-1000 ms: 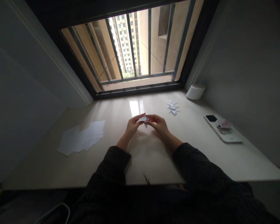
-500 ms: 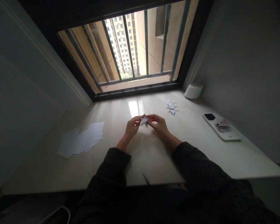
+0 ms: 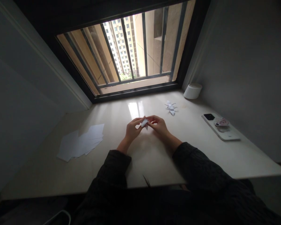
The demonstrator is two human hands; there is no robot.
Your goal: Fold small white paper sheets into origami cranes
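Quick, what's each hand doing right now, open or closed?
Left hand: closed, pinching a small folded white paper.
Right hand: closed, pinching the same paper from the other side.

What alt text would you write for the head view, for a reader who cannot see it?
The left hand and right hand pinch a small folded white paper over a cream desk. An origami crane sits beyond them, loose white paper sheets lie left, a white phone lies right, and a barred window is ahead.
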